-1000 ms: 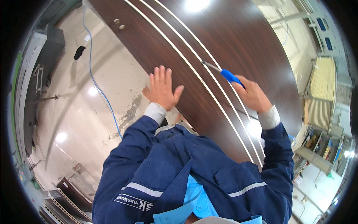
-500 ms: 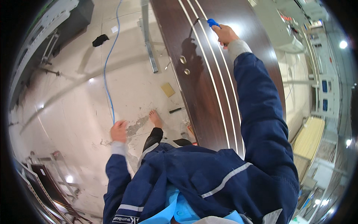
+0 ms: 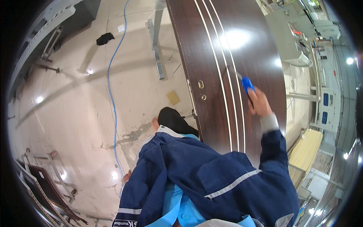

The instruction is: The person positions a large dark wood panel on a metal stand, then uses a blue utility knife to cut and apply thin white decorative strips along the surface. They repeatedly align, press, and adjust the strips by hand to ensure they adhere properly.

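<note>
A dark brown door panel (image 3: 261,49) with three pale lengthwise lines lies before me, to the right of my legs. My right hand (image 3: 260,103) is closed around a blue-and-black handled tool (image 3: 247,84) above the door's right half. A thin grey tip points from the tool toward the pale lines; whether it touches the surface I cannot tell. Near the door's left edge are an oval lock cutout (image 3: 200,84) and a smaller round one (image 3: 203,97). My left hand (image 3: 127,176) hangs low beside my body, mostly hidden by the jacket, its fingers unclear.
A blue hose (image 3: 109,83) runs along the floor on the left. Beyond it lies a black cloth-like piece (image 3: 104,38). A metal stand leg (image 3: 159,62) and a tan square (image 3: 173,98) are left of the door. Stacked yellowish panels (image 3: 306,147) stand at right.
My right hand has come back toward me along the door with the blue tool. The left hand has dropped closer to my body, largely out of sight. My view has shifted slightly.
</note>
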`<state>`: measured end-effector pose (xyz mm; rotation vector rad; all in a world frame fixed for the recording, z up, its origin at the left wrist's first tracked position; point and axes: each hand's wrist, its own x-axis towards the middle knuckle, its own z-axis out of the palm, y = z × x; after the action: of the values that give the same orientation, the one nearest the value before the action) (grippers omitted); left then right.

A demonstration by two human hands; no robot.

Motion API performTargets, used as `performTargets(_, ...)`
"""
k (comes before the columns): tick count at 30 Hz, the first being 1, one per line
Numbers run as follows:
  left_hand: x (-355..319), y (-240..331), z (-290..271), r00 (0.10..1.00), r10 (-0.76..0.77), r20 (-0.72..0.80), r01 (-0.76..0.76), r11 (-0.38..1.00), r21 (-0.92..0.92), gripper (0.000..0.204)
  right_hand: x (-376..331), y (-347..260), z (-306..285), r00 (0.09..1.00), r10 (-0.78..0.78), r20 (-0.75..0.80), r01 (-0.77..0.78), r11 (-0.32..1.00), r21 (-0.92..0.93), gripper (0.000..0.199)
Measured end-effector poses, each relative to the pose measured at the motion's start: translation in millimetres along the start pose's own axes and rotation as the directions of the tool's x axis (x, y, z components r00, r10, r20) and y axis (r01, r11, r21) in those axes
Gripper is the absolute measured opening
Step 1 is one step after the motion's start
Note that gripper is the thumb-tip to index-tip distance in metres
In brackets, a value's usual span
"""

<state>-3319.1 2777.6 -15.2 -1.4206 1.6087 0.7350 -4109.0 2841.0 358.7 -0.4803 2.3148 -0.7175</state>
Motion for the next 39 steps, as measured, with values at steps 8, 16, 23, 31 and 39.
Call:
performTargets(8, 195, 112, -256, 0.882, 0.433, -0.186, -0.254, 0.769, 0.587, 0.038, -121, 17, -5, 0.951, 0.297, 0.086, -0.308, 0.930, 0.203, 0.037)
performTargets(16, 235, 274, -567, 0.727, 0.197, -0.658, -0.453, 0.858, -0.243, 0.054, -11, -44, 60, 0.974, 0.204, -0.096, -0.196, 0.977, 0.082, 0.046)
performTargets(23, 270, 297, -597, 0.887, 0.265, -0.377, -0.367, 0.901, -0.231, 0.050, 159, -168, 58, 0.991, -0.028, -0.129, 0.020, 0.998, -0.063, 0.044)
performTargets(31, 236, 252, -592, 0.933, 0.225, -0.281, -0.201, 0.973, 0.112, 0.040, 392, -325, 47, 0.956, -0.275, -0.107, 0.224, 0.912, -0.344, 0.045)
performTargets(39, 274, 307, -711, 0.891, 0.164, -0.422, -0.199, 0.979, -0.040, 0.043, 588, -474, 65, 0.957, -0.248, -0.150, 0.203, 0.944, -0.262, 0.051)
